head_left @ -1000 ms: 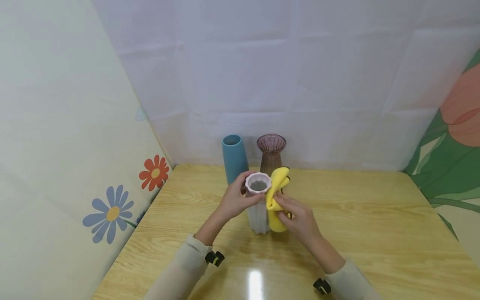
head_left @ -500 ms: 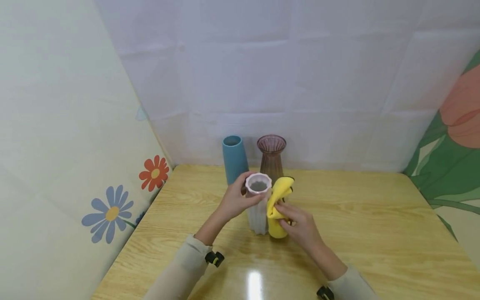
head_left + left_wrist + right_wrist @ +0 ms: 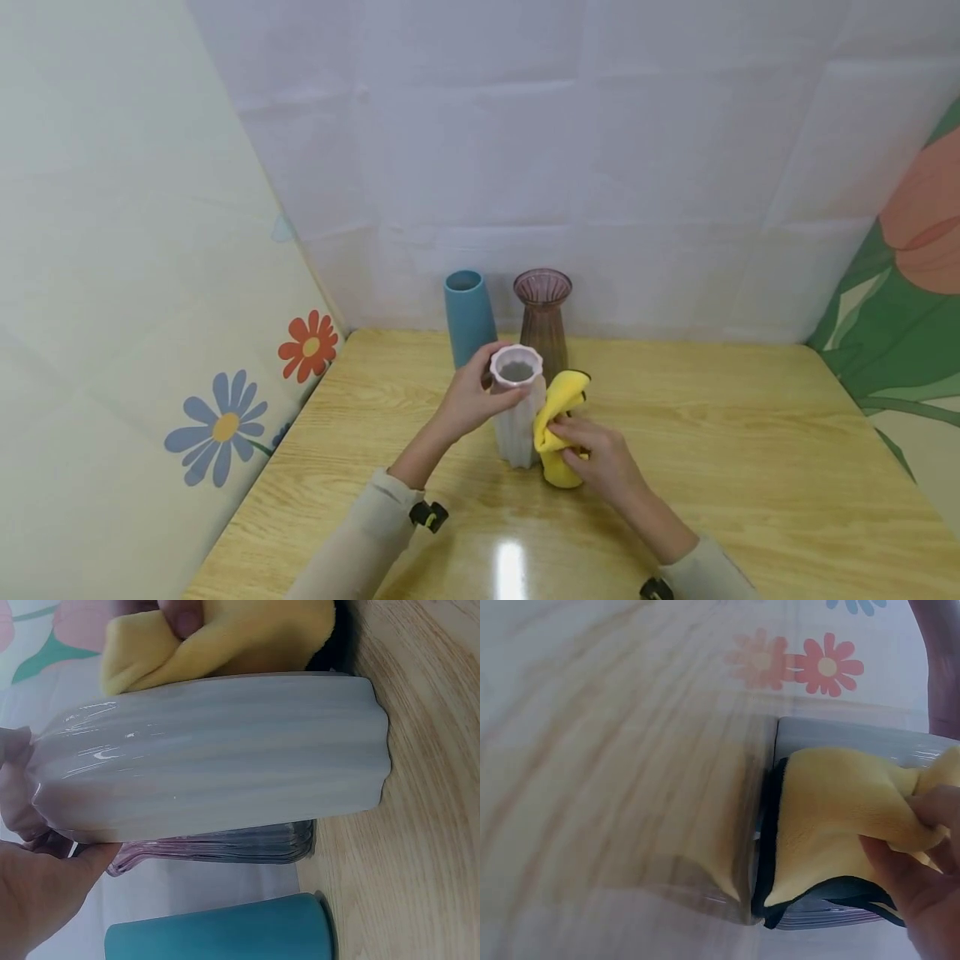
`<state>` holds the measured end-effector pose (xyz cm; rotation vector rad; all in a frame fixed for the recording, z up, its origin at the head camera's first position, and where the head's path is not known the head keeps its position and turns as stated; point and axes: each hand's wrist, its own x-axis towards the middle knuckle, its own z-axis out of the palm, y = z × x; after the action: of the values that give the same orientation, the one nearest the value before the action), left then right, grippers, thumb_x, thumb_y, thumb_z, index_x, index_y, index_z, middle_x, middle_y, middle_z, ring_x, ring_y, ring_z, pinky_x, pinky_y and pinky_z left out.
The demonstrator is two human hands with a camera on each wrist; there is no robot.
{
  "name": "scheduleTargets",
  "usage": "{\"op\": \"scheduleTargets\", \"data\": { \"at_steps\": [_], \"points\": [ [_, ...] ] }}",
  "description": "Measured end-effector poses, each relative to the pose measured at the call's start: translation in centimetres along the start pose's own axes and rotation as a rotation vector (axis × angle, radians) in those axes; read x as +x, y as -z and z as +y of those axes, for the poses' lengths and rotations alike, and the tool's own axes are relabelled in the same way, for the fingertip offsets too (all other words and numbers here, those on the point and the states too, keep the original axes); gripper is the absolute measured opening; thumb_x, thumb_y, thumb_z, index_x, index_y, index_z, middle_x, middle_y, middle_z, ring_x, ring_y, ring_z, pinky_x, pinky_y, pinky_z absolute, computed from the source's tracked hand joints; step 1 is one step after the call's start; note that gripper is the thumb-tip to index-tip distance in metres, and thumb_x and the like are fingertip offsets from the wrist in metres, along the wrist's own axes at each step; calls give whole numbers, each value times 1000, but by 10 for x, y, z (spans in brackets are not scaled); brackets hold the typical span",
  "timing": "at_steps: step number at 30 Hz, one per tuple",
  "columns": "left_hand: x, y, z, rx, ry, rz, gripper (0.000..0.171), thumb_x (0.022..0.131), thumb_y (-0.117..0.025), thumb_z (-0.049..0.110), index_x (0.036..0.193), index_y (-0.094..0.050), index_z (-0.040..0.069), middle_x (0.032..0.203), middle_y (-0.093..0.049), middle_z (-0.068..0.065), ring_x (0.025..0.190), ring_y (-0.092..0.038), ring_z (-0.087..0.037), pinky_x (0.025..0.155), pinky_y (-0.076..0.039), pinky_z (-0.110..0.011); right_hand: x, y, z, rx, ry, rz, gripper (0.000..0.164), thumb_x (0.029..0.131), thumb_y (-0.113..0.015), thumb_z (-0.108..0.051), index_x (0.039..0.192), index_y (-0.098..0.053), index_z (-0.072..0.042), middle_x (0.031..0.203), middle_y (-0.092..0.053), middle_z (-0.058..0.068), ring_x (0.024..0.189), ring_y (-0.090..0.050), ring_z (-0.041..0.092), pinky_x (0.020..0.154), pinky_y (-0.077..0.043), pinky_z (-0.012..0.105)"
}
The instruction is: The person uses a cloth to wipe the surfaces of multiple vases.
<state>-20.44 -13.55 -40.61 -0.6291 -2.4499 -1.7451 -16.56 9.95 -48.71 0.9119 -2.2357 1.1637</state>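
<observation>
A pale ribbed vase (image 3: 516, 429) with a scalloped pinkish rim stands upright on the table. My left hand (image 3: 472, 394) grips it around the neck, thumb in front just below the rim. On the vase's right side my right hand (image 3: 603, 457) pinches a folded yellow cloth (image 3: 562, 417) with dark edging. In the left wrist view the cloth (image 3: 240, 645) lies along the vase's side (image 3: 217, 757). The right wrist view shows the lower edge of the cloth (image 3: 832, 810) hanging close to the tabletop, with the vase partly hidden behind it.
Behind the pale vase stand a teal vase (image 3: 469, 321) on the left and a purple ribbed glass vase (image 3: 543, 321) on the right. A white sheet (image 3: 480, 167) hangs at the back of the wooden table (image 3: 735, 433). Flower-printed panels (image 3: 225, 425) flank both sides.
My right hand has slid the yellow cloth down along the vase's right side, from near the rim toward the base. My left hand keeps its grip on the neck.
</observation>
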Motion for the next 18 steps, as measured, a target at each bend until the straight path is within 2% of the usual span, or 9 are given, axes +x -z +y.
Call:
{"op": "scheduleTargets", "data": {
  "at_steps": [2, 5, 10, 13, 18],
  "points": [
    [0, 0, 0, -10, -4, -2, 73, 85, -82, 13, 147, -44, 3, 134, -59, -14, 124, -57, -29, 104, -49, -51, 0, 1, 0, 11, -43, -53, 37, 75, -76, 16, 109, -76, 1, 115, -72, 19, 92, -73, 31, 65, -59, 22],
    [1, 1, 0, -20, -10, -9, 73, 85, -82, 12, 147, -44, 2, 134, -58, -14, 125, -56, -30, 105, -48, -52, 0, 3, 0, -10, -103, -142, 35, 78, -74, 13, 109, -77, -2, 112, -74, 15, 94, -73, 29, 72, -60, 28],
    [3, 3, -4, -31, -13, -48, 72, 86, -81, 13, 147, -44, 2, 135, -57, -13, 125, -56, -29, 105, -48, -52, 1, 4, 1, -126, -175, -328, 33, 81, -74, 6, 108, -80, -11, 106, -77, 5, 94, -73, 22, 77, -59, 29],
    [7, 6, -6, -40, -21, -87, 70, 87, -81, 16, 146, -46, 5, 135, -57, -11, 124, -57, -27, 105, -48, -51, 3, 4, 2, -173, -184, -414, 32, 81, -74, 4, 106, -80, -14, 102, -78, 1, 88, -71, 16, 73, -57, 26],
    [13, 16, -12, -86, -39, -162, 68, 87, -81, 19, 145, -48, 11, 135, -57, -8, 122, -58, -25, 103, -49, -48, 9, 7, 2, -167, -153, -471, 32, 82, -72, 4, 107, -81, -15, 104, -78, 1, 88, -69, 12, 73, -57, 27]
  ]
}}
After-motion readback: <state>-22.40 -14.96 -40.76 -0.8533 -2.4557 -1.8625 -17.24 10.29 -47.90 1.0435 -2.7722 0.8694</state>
